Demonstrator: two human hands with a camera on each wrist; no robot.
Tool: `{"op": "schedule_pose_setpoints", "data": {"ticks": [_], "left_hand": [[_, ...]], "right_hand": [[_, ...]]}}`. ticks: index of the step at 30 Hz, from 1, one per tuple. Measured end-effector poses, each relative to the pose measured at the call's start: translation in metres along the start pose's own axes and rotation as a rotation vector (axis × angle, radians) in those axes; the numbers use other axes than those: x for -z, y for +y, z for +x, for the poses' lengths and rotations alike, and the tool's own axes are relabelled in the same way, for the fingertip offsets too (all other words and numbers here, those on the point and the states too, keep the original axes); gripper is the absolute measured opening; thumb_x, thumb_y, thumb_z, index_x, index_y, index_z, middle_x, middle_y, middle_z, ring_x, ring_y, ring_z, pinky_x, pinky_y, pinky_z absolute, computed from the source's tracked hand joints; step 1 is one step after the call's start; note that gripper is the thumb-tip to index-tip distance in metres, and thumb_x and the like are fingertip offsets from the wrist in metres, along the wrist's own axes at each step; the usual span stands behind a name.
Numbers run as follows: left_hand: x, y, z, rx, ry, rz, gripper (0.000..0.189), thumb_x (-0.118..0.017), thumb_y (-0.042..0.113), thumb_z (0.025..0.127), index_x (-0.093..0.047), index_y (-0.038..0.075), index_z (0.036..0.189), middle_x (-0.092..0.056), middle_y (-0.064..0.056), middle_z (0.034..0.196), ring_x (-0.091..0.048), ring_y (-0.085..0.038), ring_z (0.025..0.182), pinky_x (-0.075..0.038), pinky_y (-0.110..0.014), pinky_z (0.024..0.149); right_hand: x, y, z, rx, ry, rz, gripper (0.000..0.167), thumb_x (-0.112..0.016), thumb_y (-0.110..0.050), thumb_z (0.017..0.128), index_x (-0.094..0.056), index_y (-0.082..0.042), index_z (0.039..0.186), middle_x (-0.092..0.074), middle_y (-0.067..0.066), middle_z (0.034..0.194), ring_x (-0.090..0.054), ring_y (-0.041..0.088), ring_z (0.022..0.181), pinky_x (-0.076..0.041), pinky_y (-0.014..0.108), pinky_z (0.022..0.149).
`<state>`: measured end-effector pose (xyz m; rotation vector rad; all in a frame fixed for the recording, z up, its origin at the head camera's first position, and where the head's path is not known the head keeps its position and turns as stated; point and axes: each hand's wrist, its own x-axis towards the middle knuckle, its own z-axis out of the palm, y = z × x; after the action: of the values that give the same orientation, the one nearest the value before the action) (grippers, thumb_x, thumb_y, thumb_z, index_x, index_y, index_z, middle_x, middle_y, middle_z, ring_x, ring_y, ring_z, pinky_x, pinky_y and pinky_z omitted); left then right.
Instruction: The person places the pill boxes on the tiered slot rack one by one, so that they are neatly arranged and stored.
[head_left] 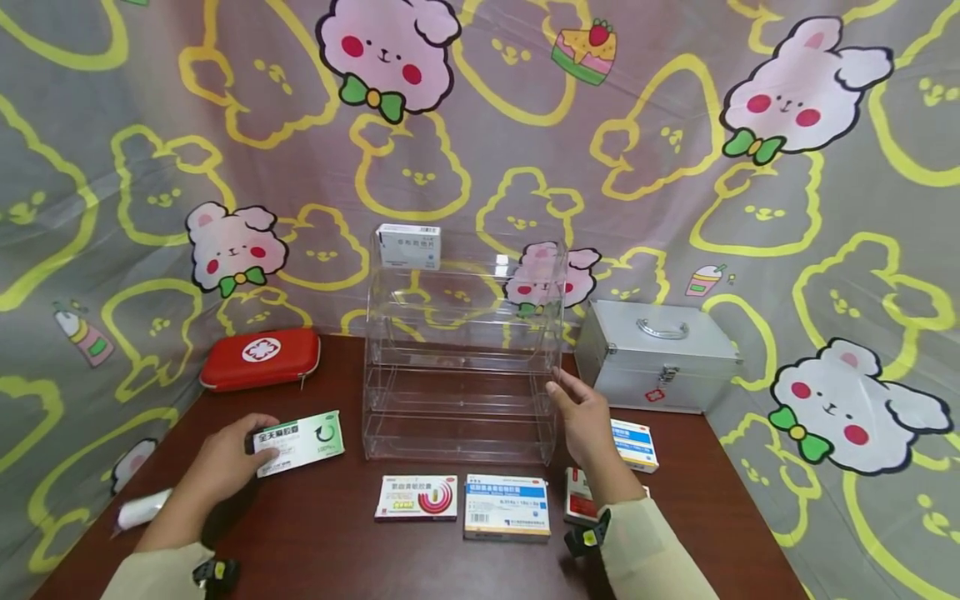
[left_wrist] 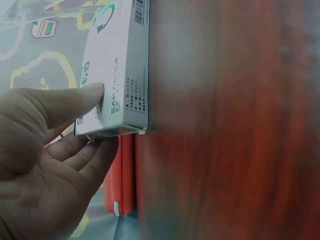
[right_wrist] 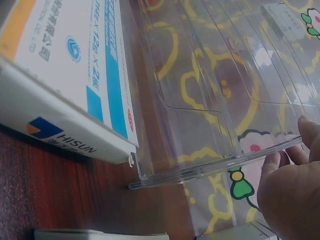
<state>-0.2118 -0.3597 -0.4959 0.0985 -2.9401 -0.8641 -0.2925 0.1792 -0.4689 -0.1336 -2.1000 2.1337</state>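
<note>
My left hand [head_left: 227, 458] grips a white and green medicine box [head_left: 306, 442] by its left end. In the left wrist view the thumb lies on the printed face of that box [left_wrist: 122, 80], with fingers beneath. My right hand [head_left: 588, 423] is at the right side of a clear acrylic tiered rack [head_left: 459, 451]. The right wrist view has the thumb and fingers on either side of the rack's side panel [right_wrist: 215, 167], pinching its edge. A white medicine box [head_left: 409, 250] stands at the left of the rack's top tier.
In front of the rack lie a white and pink box [head_left: 416, 498] and a blue and white box [head_left: 507, 508]. A red box [head_left: 579, 496] and another blue and white box [head_left: 636, 443] are partly behind my right arm. A red case [head_left: 262, 358] and a silver case [head_left: 660, 354] flank the rack.
</note>
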Motion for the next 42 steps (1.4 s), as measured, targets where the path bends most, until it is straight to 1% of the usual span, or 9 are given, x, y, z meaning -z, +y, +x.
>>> {"op": "schedule_pose_setpoints", "data": {"ticks": [8,12,17,21,26,30,36,40,42], "left_hand": [[0.006,0.004,0.003,0.023,0.053,0.061,0.041,-0.079,0.011,0.097,-0.067,-0.004,0.134,-0.068,-0.037,0.128,-0.065,-0.048,0.107,-0.053,-0.067,0.09],[0.011,0.005,0.0,0.0,0.078,0.067,0.034,-0.076,0.009,0.097,-0.072,-0.003,0.128,-0.073,-0.033,0.122,-0.069,-0.048,0.104,-0.054,-0.065,0.086],[0.025,0.01,-0.002,-0.02,0.188,0.049,0.029,-0.074,0.007,0.099,-0.072,-0.005,0.126,-0.075,-0.033,0.119,-0.072,-0.044,0.095,-0.054,-0.046,0.07],[0.047,0.026,-0.003,0.013,0.283,-0.028,0.034,-0.07,0.011,0.104,-0.068,-0.007,0.133,-0.07,-0.039,0.126,-0.072,-0.049,0.101,-0.049,-0.028,0.064],[0.089,0.066,0.006,0.063,0.322,-0.144,0.046,-0.061,0.03,0.112,-0.063,0.003,0.15,-0.066,-0.034,0.143,-0.067,-0.05,0.124,-0.042,-0.009,0.064],[0.111,0.111,0.02,0.02,0.331,-0.242,0.051,-0.061,0.038,0.112,-0.061,0.014,0.156,-0.066,-0.027,0.148,-0.067,-0.043,0.125,-0.043,-0.001,0.068],[0.111,0.18,0.046,-0.137,0.367,-0.408,0.045,-0.069,0.033,0.108,-0.068,0.018,0.151,-0.071,-0.018,0.145,-0.071,-0.025,0.117,-0.051,-0.002,0.074],[0.101,0.224,0.066,-0.227,0.401,-0.455,0.038,-0.07,0.025,0.109,-0.072,0.014,0.145,-0.073,-0.016,0.141,-0.073,-0.029,0.121,-0.052,-0.005,0.076],[0.097,0.245,0.077,-0.282,0.421,-0.45,0.035,-0.069,0.021,0.109,-0.073,0.011,0.143,-0.074,-0.016,0.141,-0.073,-0.032,0.125,-0.054,-0.009,0.085]], "right_hand": [[0.0,0.001,0.001,-0.003,-0.013,0.001,0.049,-0.073,-0.011,0.105,-0.062,-0.001,0.152,-0.059,0.016,0.161,-0.053,0.027,0.148,-0.053,0.006,0.092],[0.0,0.002,0.002,-0.002,-0.008,-0.004,0.048,-0.072,-0.01,0.106,-0.063,-0.002,0.152,-0.059,0.016,0.161,-0.053,0.027,0.148,-0.052,0.005,0.092],[0.001,0.003,0.003,0.012,-0.007,0.001,0.047,-0.072,-0.011,0.106,-0.063,-0.002,0.151,-0.059,0.016,0.16,-0.054,0.026,0.147,-0.053,0.006,0.093],[0.001,0.004,0.003,0.015,-0.006,0.014,0.047,-0.073,-0.01,0.105,-0.064,-0.001,0.151,-0.06,0.017,0.159,-0.057,0.023,0.142,-0.055,0.008,0.093],[0.001,0.005,0.003,0.013,-0.003,0.007,0.046,-0.073,-0.011,0.105,-0.065,-0.003,0.15,-0.062,0.017,0.157,-0.062,0.017,0.131,-0.057,0.011,0.093],[0.002,0.004,0.002,0.008,-0.003,0.005,0.046,-0.073,-0.01,0.105,-0.065,-0.002,0.15,-0.061,0.017,0.157,-0.062,0.017,0.129,-0.057,0.011,0.091],[0.002,0.002,0.001,0.002,0.009,0.004,0.045,-0.074,-0.011,0.105,-0.066,-0.003,0.148,-0.061,0.02,0.157,-0.064,0.014,0.124,-0.058,0.013,0.089],[0.0,0.003,-0.001,0.004,0.014,0.009,0.044,-0.075,-0.011,0.104,-0.068,-0.004,0.147,-0.064,0.022,0.153,-0.069,0.009,0.109,-0.062,0.023,0.091],[0.0,0.004,-0.001,0.012,0.015,0.014,0.043,-0.074,-0.011,0.104,-0.068,-0.003,0.147,-0.065,0.023,0.151,-0.07,0.007,0.105,-0.063,0.025,0.091]]}}
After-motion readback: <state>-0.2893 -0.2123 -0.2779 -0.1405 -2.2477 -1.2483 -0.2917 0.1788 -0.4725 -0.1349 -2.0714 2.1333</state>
